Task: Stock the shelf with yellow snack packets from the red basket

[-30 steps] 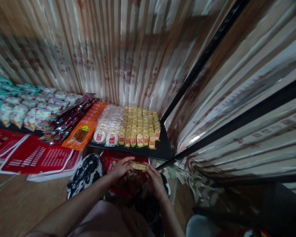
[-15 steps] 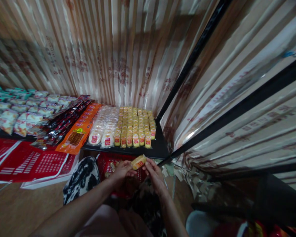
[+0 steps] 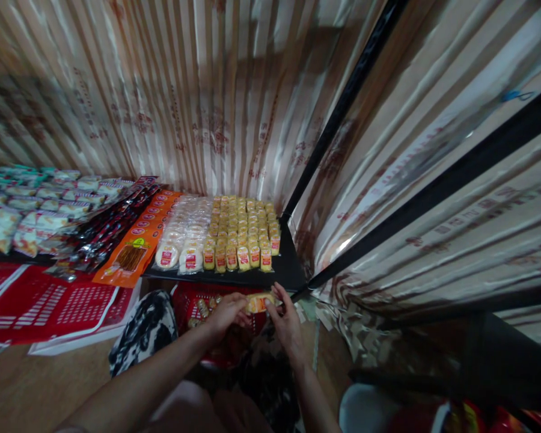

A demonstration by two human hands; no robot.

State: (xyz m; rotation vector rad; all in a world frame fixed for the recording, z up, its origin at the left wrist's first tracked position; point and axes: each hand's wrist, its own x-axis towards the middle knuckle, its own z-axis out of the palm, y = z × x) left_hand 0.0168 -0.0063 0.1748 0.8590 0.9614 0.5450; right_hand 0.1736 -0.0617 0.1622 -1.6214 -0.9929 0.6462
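A small wrapped yellow cake (image 3: 258, 302) with a red and orange label is held between my two hands, over a red basket (image 3: 183, 299). My left hand (image 3: 229, 313) pinches its left end. My right hand (image 3: 285, 316) has thumb and fingers on its right end. Inside the basket lie more small wrapped pieces (image 3: 202, 308), partly hidden by my left hand and arm. Just beyond my hands, several rows of matching yellow cakes (image 3: 243, 234) stand on a black shelf (image 3: 288, 264), beside rows of round white wrapped cakes (image 3: 190, 258).
Further left on the shelf are an orange snack packet (image 3: 130, 258), dark packets (image 3: 99, 234) and white packets (image 3: 36, 228). Red baskets (image 3: 67, 300) sit below them. Black metal bars (image 3: 342, 108) rise at the right in front of striped sheeting (image 3: 207, 90). A patterned trouser knee (image 3: 144, 331) is beside the basket.
The cake has turned from tilted to nearly level and shifted slightly right. My right fingers have moved up along its end. The whole view has slid a little.
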